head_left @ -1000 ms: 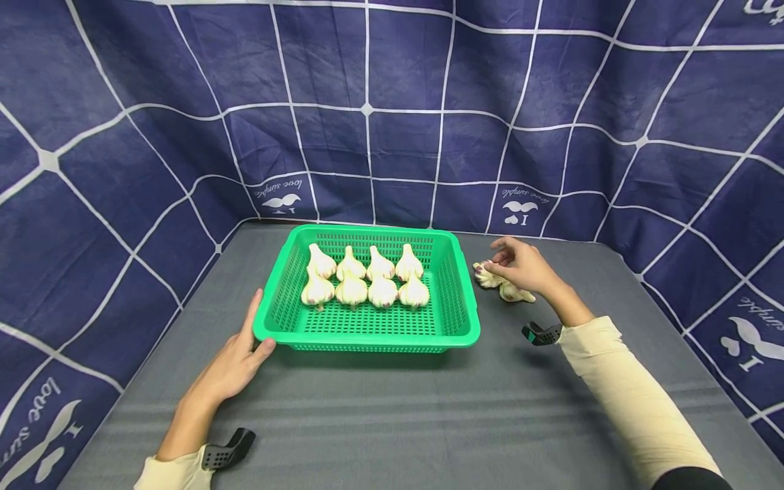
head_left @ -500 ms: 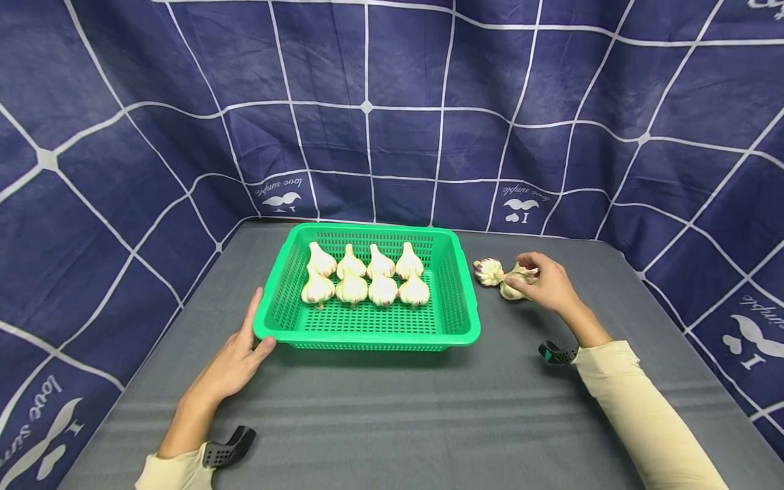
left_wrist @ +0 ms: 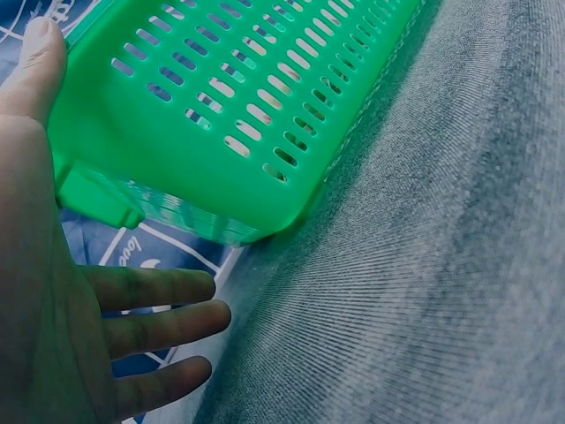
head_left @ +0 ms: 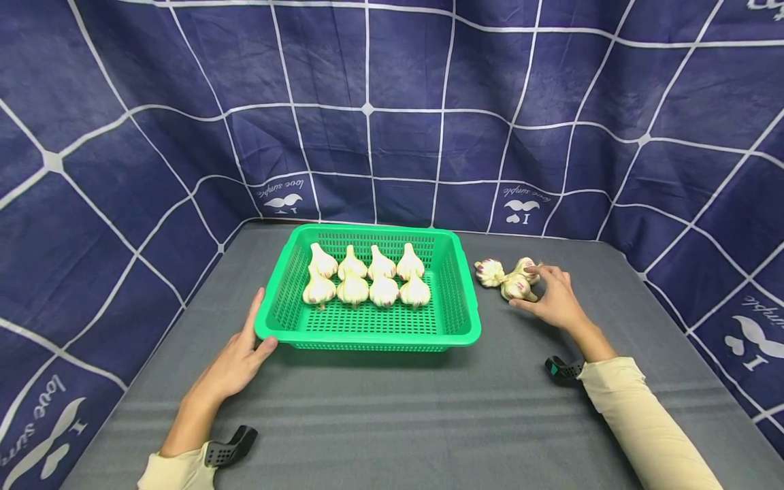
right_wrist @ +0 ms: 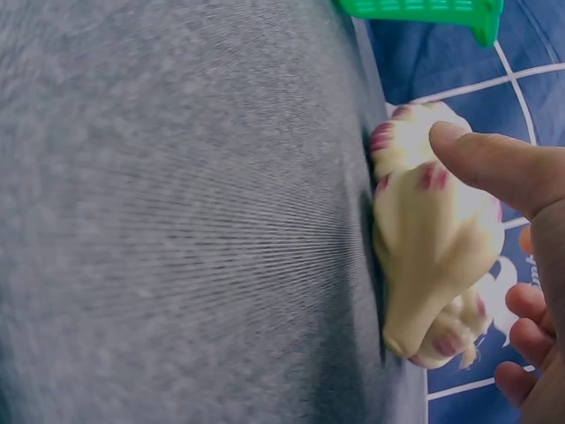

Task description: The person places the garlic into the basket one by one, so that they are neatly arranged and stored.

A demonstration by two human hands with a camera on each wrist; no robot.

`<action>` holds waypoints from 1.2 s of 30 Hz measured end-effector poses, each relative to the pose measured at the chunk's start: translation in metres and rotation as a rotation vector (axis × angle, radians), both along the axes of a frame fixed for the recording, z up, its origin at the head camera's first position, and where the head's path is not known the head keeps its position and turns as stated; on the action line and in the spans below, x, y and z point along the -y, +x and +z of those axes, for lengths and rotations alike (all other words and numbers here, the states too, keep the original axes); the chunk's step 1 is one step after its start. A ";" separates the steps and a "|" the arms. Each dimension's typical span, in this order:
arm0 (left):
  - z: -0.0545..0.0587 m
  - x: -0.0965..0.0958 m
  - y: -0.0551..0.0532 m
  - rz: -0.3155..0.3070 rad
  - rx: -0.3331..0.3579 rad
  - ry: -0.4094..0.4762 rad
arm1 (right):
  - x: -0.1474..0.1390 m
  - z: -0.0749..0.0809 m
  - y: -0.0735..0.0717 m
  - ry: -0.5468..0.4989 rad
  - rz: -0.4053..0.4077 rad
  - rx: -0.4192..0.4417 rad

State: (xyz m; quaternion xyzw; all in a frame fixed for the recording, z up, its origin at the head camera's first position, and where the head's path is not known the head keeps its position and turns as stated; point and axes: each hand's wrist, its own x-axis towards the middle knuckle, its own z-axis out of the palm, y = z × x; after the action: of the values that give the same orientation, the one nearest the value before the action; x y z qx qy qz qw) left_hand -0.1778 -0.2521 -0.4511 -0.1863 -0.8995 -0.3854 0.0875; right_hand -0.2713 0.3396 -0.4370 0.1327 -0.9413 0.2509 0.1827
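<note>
My left hand (head_left: 229,364) rests at the near left corner of a green perforated basket (head_left: 367,339). In the left wrist view its thumb lies on the rim, and the other visible fingers extend straight below the corner. Inside the basket, several white garlic bulbs (head_left: 384,291) sit in two rows. Right of it on the table, three more lie close together: a left bulb (head_left: 489,273), a front bulb (head_left: 516,287) and a back bulb (head_left: 525,265). My right hand (head_left: 554,299) is spread beside the last two, its thumb overlapping the purple-marked garlic (right_wrist: 433,234) in the right wrist view.
A grey cloth covers the table (head_left: 392,422). Behind it and along both sides hangs a dark blue curtain (head_left: 404,143) with white grid lines. Each wrist wears a black camera band (head_left: 229,447).
My right hand has moved from the left bulb toward the right and nearer me, drawing back from the cluster so three bulbs show. My left hand and the basket have stayed put.
</note>
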 end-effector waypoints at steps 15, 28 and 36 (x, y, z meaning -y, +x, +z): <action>0.002 -0.002 0.001 -0.010 -0.014 0.020 | -0.002 -0.017 0.000 -0.005 -0.003 -0.052; -0.003 0.000 0.000 -0.007 0.004 0.018 | 0.001 -0.017 -0.001 -0.016 -0.038 -0.009; -0.001 0.000 0.000 -0.005 0.001 0.012 | 0.001 -0.018 0.000 -0.025 -0.034 -0.040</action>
State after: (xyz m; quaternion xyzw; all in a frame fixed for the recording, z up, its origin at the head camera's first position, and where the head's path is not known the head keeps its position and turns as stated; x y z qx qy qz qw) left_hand -0.1782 -0.2520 -0.4523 -0.1880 -0.8967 -0.3911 0.0874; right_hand -0.2711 0.3388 -0.4546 0.1192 -0.9365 0.2566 0.2072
